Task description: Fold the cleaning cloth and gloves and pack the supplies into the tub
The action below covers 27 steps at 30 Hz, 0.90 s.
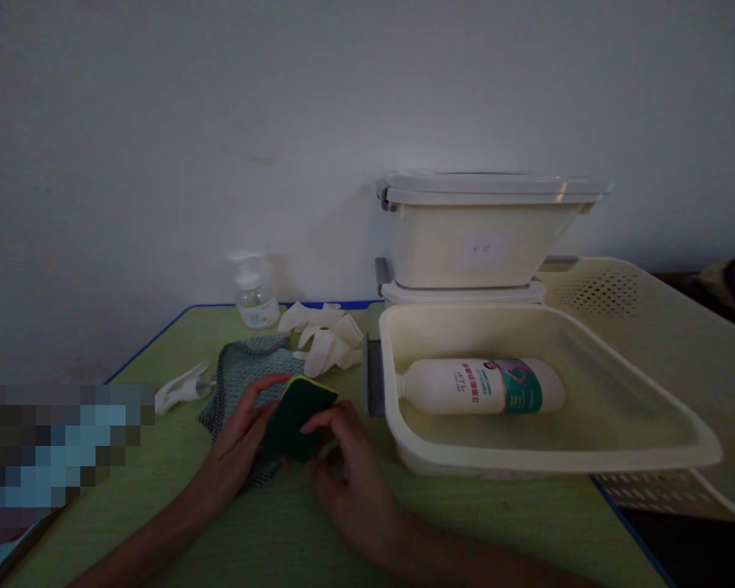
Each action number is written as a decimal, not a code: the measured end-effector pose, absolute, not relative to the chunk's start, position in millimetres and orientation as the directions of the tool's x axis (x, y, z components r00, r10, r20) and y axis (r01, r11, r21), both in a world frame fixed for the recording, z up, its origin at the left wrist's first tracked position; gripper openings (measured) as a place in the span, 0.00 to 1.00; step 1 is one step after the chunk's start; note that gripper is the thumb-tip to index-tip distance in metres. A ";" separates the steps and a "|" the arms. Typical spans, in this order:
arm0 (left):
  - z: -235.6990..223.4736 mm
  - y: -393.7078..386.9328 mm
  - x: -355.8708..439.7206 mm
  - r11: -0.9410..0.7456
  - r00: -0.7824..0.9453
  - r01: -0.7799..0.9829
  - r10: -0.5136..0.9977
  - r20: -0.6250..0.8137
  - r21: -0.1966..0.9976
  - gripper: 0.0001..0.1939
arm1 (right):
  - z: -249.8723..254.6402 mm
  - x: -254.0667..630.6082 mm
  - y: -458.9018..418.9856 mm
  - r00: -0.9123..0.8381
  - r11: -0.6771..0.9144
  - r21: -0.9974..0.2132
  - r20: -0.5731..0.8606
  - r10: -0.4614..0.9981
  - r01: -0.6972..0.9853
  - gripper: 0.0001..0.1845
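Observation:
A green and yellow scouring sponge (294, 416) is held between my two hands, above the front middle of the table. My left hand (243, 433) grips its left edge. The fingers of my right hand (349, 474) pinch its right side, the thumb or a finger lying on the dark green face. Beneath and behind the sponge lies a grey-blue cloth (245, 367) with a checked border, partly hidden by my left hand. White gloves (327, 343) lie crumpled just beyond the sponge. A white trigger spray head (180, 390) rests left of the cloth.
A white bottle (459, 385) with a teal label lies on its side in the open cream bin (637, 459) at right. Behind it stands a lidded box (429, 245). A pump bottle (257, 302) is at the table's back. A perforated basket (667, 327) stands far right.

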State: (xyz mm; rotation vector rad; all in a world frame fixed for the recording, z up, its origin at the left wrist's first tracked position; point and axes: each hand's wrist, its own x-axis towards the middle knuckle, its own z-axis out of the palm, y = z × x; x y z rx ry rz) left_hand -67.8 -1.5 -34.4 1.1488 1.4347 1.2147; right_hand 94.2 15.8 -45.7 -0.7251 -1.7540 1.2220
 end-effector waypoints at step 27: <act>57.4 28.6 -82.1 -0.173 -0.211 0.175 0.955 0.209 0.969 0.19 | -47.8 94.6 14.6 -0.509 0.226 -0.972 0.165 0.845 0.059 0.20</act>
